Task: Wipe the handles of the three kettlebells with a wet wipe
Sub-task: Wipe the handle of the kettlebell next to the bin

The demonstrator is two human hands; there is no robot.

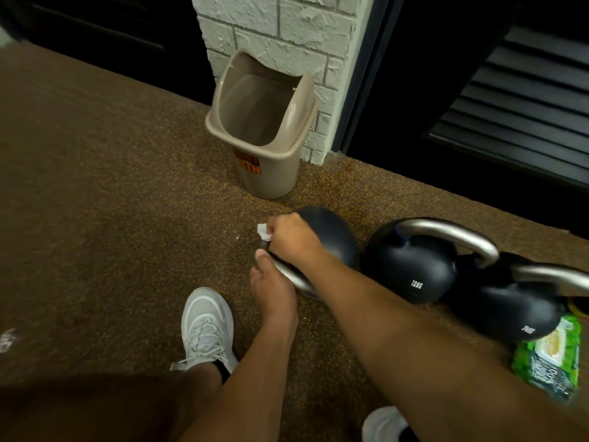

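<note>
On the speckled floor near the bin (264, 122), the leftmost black kettlebell (331, 234) has its steel handle (288, 275) gripped by the left hand (271, 282), right hand (293, 237) clutching a white wipe (263, 231).

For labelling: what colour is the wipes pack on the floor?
Mostly green, with a pale panel, on the soft plastic wipes pack; head view.

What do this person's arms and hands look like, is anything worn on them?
Both arms are bare, with no sleeve in view. The left hand and right hand show no gloves, and no rings, watch or bands are visible. Nothing covers the wrists.
</note>
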